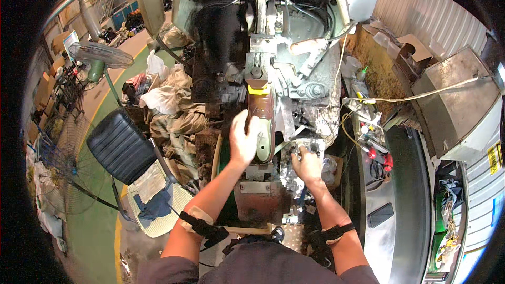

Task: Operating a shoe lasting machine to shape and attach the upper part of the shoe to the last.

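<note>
A brown shoe upper [261, 106] on a green last [261, 146] sits in the middle of a big grey machine [263, 31], its toe under a yellow pad [258, 90]. My left hand [243, 139] lies against the left side of the shoe and last, fingers wrapped around it. Lower right of the shoe, my right hand [307, 164] rests on a cluttered, silvery part of the machine bed; whether it grips anything there is hidden by the fingers.
A black padded chair [120, 144] stands at the left, beside heaps of cloth [176, 110]. Standing fans [100, 55] are farther left on the green floor. At the right, a metal box [456, 102], cables and small tools [376, 158] crowd a side bench.
</note>
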The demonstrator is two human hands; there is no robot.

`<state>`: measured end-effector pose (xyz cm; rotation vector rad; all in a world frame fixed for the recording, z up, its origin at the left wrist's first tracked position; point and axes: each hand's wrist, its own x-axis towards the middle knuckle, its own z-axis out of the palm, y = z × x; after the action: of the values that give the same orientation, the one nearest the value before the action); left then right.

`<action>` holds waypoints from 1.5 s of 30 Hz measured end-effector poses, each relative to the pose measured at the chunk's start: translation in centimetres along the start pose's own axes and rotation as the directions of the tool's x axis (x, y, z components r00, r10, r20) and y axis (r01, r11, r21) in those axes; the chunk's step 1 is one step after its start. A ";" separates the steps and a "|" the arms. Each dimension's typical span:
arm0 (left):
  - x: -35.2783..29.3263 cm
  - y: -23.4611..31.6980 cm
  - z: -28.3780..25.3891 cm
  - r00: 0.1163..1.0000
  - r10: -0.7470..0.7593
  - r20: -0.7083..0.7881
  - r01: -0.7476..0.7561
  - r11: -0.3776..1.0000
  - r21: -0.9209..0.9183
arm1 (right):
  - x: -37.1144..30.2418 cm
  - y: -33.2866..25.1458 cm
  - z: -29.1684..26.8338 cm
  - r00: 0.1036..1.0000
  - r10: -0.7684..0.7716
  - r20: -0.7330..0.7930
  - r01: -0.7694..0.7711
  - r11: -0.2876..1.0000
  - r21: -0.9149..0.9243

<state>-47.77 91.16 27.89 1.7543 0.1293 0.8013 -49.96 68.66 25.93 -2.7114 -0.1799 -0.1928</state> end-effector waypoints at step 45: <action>-10.9 -7.2 -18.6 0.974 -0.102 0.202 0.016 0.920 0.392 | 0.6 0.4 -0.5 0.989 0.067 -0.134 0.000 0.894 0.448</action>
<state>-64.52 103.61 18.93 2.1922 0.2038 0.5561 -49.40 68.18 26.28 -2.2285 -0.1160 -0.2995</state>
